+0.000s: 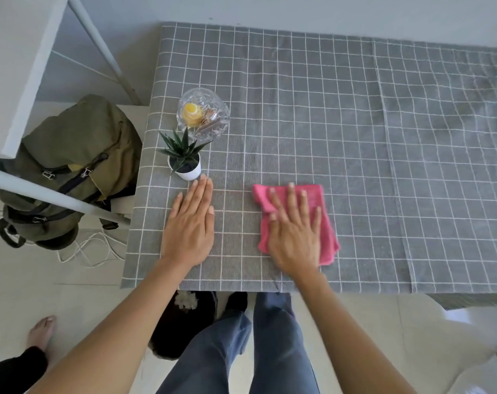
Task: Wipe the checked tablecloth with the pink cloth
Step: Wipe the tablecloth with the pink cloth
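A grey tablecloth point(355, 132) with a white checked grid covers the table. The pink cloth point(327, 237) lies flat on it near the front edge, left of the middle. My right hand point(294, 231) presses down on the pink cloth with its fingers straight and spread. My left hand point(191, 226) rests flat on the bare tablecloth a little to the left, fingers straight and together, its fingertips just short of a small plant pot.
A small succulent in a white pot point(184, 163) and a cut-glass bowl point(203, 113) holding a yellow item stand at the table's left side. An olive backpack point(70, 169) and white cables sit left of the table, by a white frame. Another person's bare foot point(41, 331) is on the floor.
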### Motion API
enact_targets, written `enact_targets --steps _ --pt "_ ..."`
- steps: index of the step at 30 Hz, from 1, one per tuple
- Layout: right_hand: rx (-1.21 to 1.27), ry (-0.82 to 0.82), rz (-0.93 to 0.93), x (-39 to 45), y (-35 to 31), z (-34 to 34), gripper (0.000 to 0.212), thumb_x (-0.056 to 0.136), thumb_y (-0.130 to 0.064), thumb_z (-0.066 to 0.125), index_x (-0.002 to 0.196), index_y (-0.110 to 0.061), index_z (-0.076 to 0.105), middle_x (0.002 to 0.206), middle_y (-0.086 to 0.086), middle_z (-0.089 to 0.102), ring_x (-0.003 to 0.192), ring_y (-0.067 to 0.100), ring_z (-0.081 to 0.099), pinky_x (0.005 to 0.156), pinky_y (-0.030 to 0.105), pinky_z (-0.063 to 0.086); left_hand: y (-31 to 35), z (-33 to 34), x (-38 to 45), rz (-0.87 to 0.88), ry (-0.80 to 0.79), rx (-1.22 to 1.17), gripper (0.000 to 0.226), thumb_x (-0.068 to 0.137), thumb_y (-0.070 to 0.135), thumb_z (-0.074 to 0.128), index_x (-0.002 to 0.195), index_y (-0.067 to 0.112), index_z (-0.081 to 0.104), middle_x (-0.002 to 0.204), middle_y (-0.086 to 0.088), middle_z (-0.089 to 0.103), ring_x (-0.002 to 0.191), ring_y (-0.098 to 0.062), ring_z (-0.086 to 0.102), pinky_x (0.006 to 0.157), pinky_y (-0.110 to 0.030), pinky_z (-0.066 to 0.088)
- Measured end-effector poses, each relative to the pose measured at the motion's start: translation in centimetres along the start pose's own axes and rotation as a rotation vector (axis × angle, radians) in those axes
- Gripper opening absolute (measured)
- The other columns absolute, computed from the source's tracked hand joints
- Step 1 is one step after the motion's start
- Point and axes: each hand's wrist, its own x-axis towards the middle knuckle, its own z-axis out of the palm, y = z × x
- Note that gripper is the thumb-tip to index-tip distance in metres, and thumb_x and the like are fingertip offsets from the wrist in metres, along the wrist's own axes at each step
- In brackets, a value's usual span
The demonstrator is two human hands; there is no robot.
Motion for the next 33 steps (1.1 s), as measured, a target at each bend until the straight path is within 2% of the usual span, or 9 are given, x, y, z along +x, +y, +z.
enact_targets --steps 2,5,10,12,17,20,22,25,33 --pt "-0.028 0.028 0.114 0.5 4.0 -1.3 0.051 0.098 -0.052 -0.006 0.147 -0.047 -0.017 0.157 -0.008 -0.024 0.144 0.018 -0.026 0.116 0.048 -0.016 -0.1 0.1 0.0 0.008 -0.004 0.000 0.056 0.100 0.033 0.004 0.153 0.018 0.002 0.161 0.005 -0.004 0.148 -0.007 -0.006 0.120 -0.031 -0.004" --pt "0.011 0.062 0.260 0.8 7.9 -2.8 0.050 0.099 -0.052 -0.001 0.147 -0.049 -0.013 0.160 -0.007 -0.016 0.146 0.016 -0.018 0.118 0.049 -0.011 -0.2 0.2 0.0 0.002 -0.002 0.011 0.056 0.099 0.033 0.004 0.153 0.017 0.002 0.161 0.005 -0.004 0.148 -0.008 -0.006 0.121 -0.033 -0.002" --pt "0.058 0.093 0.339 0.8 6.5 -2.4 0.048 0.101 -0.048 0.005 0.147 -0.047 -0.009 0.161 -0.007 -0.012 0.148 0.015 -0.015 0.118 0.048 -0.011 0.0 0.1 0.0 -0.001 0.001 0.027 0.058 0.098 0.035 -0.001 0.153 0.017 0.000 0.161 0.004 -0.006 0.148 -0.009 -0.007 0.121 -0.032 -0.003" --pt "0.034 0.068 0.293 0.5 4.7 -2.1 0.049 0.100 -0.048 0.003 0.147 -0.047 -0.012 0.160 -0.006 -0.016 0.147 0.016 -0.018 0.117 0.048 -0.013 0.1 0.1 0.0 -0.001 0.001 0.030 0.058 0.098 0.034 -0.001 0.153 0.017 0.000 0.161 0.004 -0.006 0.148 -0.009 -0.008 0.120 -0.032 -0.005" --pt "0.017 -0.033 -0.046 -1.3 -2.8 0.6 0.052 0.097 -0.049 -0.004 0.149 -0.046 -0.012 0.157 -0.010 -0.024 0.143 0.013 -0.027 0.111 0.042 -0.027 0.1 0.1 -0.1 0.003 0.009 0.027 0.057 0.099 0.032 0.005 0.153 0.016 0.002 0.161 0.003 -0.003 0.148 -0.009 -0.005 0.121 -0.033 -0.001" --pt "0.007 -0.024 -0.121 -1.2 -1.1 0.1 0.050 0.100 -0.046 0.002 0.149 -0.047 -0.007 0.157 -0.015 -0.020 0.145 0.009 -0.023 0.114 0.040 -0.022 0.0 0.2 -0.1 0.010 0.018 0.020 0.056 0.099 0.032 0.007 0.153 0.016 0.005 0.161 0.003 0.000 0.148 -0.010 -0.002 0.121 -0.033 0.000" --pt "-0.009 0.006 -0.077 -0.8 2.0 -0.7 0.049 0.100 -0.046 0.003 0.149 -0.047 -0.007 0.158 -0.014 -0.019 0.145 0.010 -0.022 0.117 0.042 -0.018 -0.1 0.3 0.0 0.013 0.013 0.018 0.056 0.100 0.032 0.007 0.153 0.016 0.005 0.161 0.003 0.000 0.148 -0.010 -0.002 0.121 -0.033 -0.001" --pt "0.011 0.026 0.131 -0.1 5.0 -2.0 0.050 0.101 -0.046 0.003 0.149 -0.045 -0.006 0.160 -0.010 -0.015 0.146 0.012 -0.019 0.118 0.046 -0.014 -0.2 0.4 0.0 0.013 0.013 0.032 0.056 0.099 0.033 0.005 0.153 0.017 0.001 0.161 0.003 -0.003 0.148 -0.009 -0.004 0.121 -0.033 -0.002" --pt "0.050 0.048 0.211 0.1 3.0 -1.2 0.050 0.101 -0.046 0.006 0.148 -0.045 -0.010 0.161 -0.007 -0.015 0.147 0.016 -0.017 0.116 0.048 -0.016 0.9 0.4 0.1 -0.039 0.008 0.010 0.056 0.099 0.032 0.008 0.152 0.016 0.000 0.160 0.002 -0.005 0.147 -0.012 -0.005 0.120 -0.034 -0.005"
